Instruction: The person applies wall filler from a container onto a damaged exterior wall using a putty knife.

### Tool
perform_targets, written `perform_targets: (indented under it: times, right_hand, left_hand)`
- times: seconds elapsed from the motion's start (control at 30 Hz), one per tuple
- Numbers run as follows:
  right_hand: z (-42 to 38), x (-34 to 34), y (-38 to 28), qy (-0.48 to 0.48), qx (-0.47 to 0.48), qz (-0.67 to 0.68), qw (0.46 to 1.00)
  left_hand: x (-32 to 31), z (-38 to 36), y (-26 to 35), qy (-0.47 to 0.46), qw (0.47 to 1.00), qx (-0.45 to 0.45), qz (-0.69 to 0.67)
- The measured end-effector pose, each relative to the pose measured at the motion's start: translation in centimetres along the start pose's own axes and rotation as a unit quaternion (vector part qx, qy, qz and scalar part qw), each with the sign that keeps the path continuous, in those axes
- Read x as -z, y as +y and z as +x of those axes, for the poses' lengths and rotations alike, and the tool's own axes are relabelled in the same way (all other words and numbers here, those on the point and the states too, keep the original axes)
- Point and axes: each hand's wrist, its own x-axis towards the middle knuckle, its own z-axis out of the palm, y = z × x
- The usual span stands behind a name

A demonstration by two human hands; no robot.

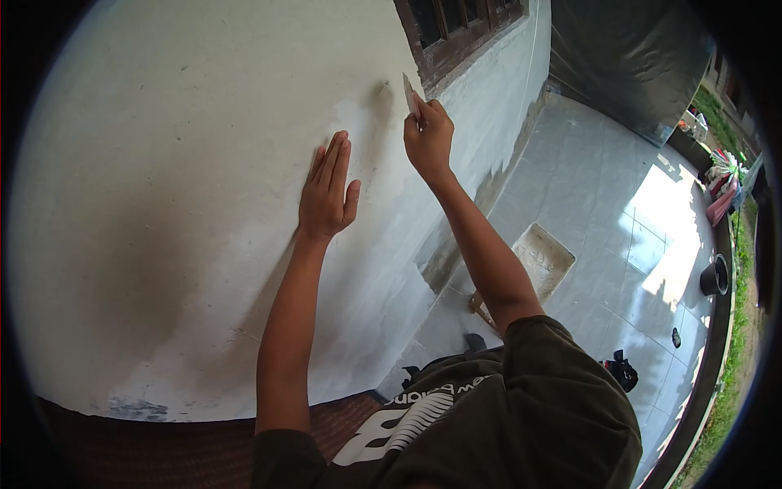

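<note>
My left hand (327, 187) lies against the pale plastered wall (220, 138), its fingers stretched out and pointing up. To its right and a little higher, my right hand (429, 134) is closed round the handle of a scraper (409, 91). The thin blade points up, beside the wall near the lower corner of the window frame. Whether the blade touches the wall cannot be told. Between the two hands the wall has a whitish patch and a darker shadow.
A brown wooden window (456, 45) is at the top. A shallow stained tray (542, 259) is below my right forearm, above the grey tiled floor (586, 179). A dark bucket (714, 275) stands near the right edge. A dark sheet (627, 61) hangs at the upper right.
</note>
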Motion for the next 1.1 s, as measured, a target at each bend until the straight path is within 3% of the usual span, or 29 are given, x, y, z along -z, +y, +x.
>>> perform_targets:
  times: [0.1,0.2,0.27,0.33,0.43,0.5,0.73,0.9,1.07,1.1]
  right_hand:
    - [1.5,-0.7,1.4,0.003,-0.001,-0.027,1.0]
    - [1.4,-0.6,2.2,0.006,-0.032,0.049,0.998]
    - [0.9,-0.5,3.0,-0.007,-0.119,0.197,0.973]
    - [0.9,-0.1,2.6,-0.007,-0.154,0.231,0.961]
    - [1.3,0.3,2.4,-0.021,-0.143,0.208,0.967]
    - [1.3,0.6,2.0,-0.024,-0.05,0.05,0.997]
    - [0.3,-3.6,1.1,0.016,0.066,-0.141,0.988]
    - [-3.2,-6.6,-1.2,-0.042,-0.054,-0.179,0.981]
    - [-6.0,-3.6,-4.0,-0.089,-0.1,-0.154,0.979]
    - [-6.0,-2.4,-4.3,-0.106,-0.137,-0.045,0.984]
  left_hand:
    - [-0.1,0.0,-0.1,-0.004,1.0,0.002,0.002]
    - [0.0,-0.1,-0.1,-0.004,1.0,0.004,0.005]
    - [0.0,0.0,0.0,-0.014,1.0,-0.001,0.011]
    - [-0.1,0.0,-0.1,-0.014,1.0,-0.001,0.01]
    - [-0.1,0.0,-0.2,-0.013,1.0,-0.006,0.012]
    - [-0.1,-0.1,-0.1,-0.013,1.0,-0.008,0.015]
    - [0.1,-0.1,0.0,-0.018,1.0,-0.002,0.007]
    - [0.0,-0.4,-0.4,-0.016,1.0,-0.002,-0.003]
    - [0.0,-0.3,-0.5,0.021,0.999,-0.006,-0.025]
    - [0.0,-0.2,-0.5,0.022,0.999,-0.01,-0.025]
